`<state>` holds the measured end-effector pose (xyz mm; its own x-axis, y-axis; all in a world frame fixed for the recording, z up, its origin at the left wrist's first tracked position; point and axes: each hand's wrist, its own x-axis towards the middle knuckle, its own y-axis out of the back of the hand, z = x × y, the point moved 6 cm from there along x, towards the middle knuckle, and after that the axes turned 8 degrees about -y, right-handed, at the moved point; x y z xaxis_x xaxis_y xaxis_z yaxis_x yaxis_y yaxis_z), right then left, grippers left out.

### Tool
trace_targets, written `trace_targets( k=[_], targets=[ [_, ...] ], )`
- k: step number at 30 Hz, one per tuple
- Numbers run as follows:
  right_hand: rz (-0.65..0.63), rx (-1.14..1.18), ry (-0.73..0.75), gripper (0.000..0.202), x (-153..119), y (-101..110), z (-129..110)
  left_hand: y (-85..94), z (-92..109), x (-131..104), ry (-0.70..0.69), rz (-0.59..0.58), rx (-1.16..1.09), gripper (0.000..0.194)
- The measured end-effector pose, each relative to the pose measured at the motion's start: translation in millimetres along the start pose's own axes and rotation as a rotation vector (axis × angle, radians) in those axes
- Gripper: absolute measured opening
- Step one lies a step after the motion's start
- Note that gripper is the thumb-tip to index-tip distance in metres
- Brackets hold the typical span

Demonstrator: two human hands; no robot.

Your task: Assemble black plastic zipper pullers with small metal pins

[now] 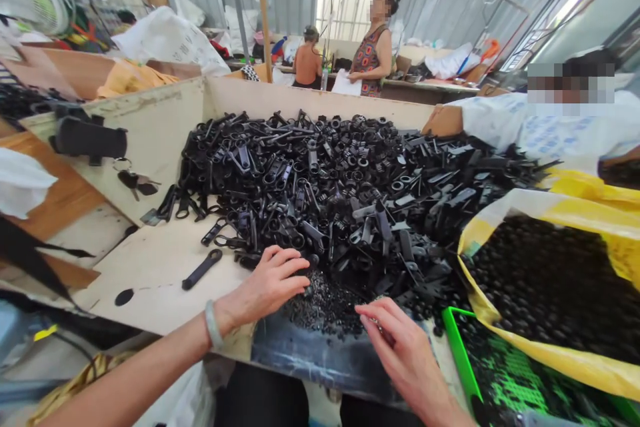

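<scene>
My left hand (274, 282), with a pale bangle (213, 324) at the wrist, hovers over the near edge of a big heap of black plastic parts (310, 180). Its fingers are apart and no held thing shows. Below and between my hands lies a pile of tiny dark and shiny pieces (325, 303) on a dark smooth sheet (305, 347). My right hand (397, 343) is at the right side of that pile, thumb and forefinger drawn together; whatever sits between them is too small to name. One long black part with a ring end (202, 269) lies apart at left.
At right, a green basket (455, 340) and a yellow-white sack (480, 293) hold small black pieces. A wooden board wall (165, 127) borders the heap; a black holder (90, 139) and keys (137, 181) hang there. People sit and stand beyond.
</scene>
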<state>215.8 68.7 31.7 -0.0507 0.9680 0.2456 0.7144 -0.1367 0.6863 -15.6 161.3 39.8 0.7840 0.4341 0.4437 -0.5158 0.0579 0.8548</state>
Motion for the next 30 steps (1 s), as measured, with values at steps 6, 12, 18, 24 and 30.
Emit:
trace_targets(
  k=[6,12,18,24,30],
  targets=[
    [0.052,-0.068,0.028,0.030,43,-9,-10,15.3,-25,11,0.253,0.220,-0.316,0.012],
    [0.098,-0.270,0.041,0.025,110,-24,-9,36.8,-36,22,0.473,0.391,-0.524,0.021],
    [0.148,-0.517,0.063,0.018,129,-16,1,32.5,-9,17,0.665,0.519,-0.967,0.029],
    [0.166,-0.570,0.160,0.014,136,-25,-2,-28.7,11,2,0.899,0.653,-1.449,0.056],
    [0.235,-0.466,0.117,0.028,129,6,-3,-45.8,10,-18,1.007,0.704,-1.522,0.062]
  ],
)
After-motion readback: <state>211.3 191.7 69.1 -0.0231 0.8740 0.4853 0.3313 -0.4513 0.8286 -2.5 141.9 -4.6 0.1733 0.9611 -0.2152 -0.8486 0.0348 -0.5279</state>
